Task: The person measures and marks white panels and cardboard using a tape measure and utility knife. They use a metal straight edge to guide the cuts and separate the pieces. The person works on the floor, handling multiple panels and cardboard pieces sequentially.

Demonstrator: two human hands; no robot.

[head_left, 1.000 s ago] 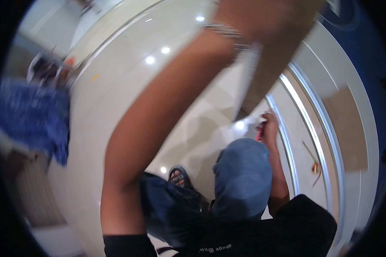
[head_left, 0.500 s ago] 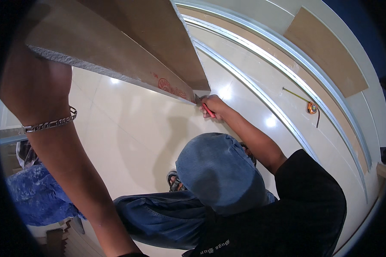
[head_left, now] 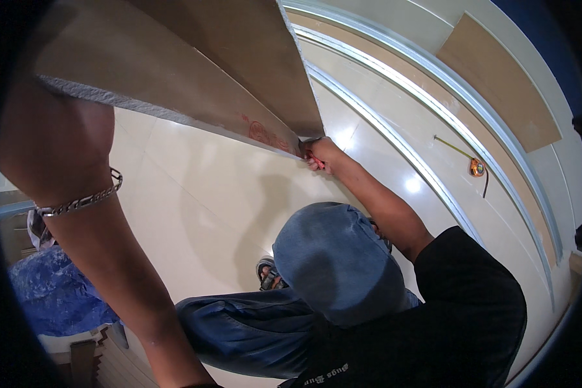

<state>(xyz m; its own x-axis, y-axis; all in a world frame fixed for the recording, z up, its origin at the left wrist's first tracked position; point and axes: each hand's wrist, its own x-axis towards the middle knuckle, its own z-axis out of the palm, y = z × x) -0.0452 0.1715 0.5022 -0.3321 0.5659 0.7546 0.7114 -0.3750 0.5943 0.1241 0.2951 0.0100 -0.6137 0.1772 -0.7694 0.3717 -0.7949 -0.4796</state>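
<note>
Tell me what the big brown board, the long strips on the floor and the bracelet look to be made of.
The big brown board is probably paper-faced plaster: matte skin, rough greyish-white edge. The long strips seem bare metal, perhaps galvanized steel, given their silvery sheen. The bracelet looks like polished silver-coloured metal links; which metal, I can't tell.

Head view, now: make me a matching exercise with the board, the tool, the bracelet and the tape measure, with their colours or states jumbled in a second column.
Column one:
1. board
2. tool
3. bracelet
4. tape measure

Column two:
A. silver, made of links
B. orange, with its tape partly out
C. brown, with a red print
D. gripped in the right hand

Pairs: 1-C, 2-D, 3-A, 4-B
</note>
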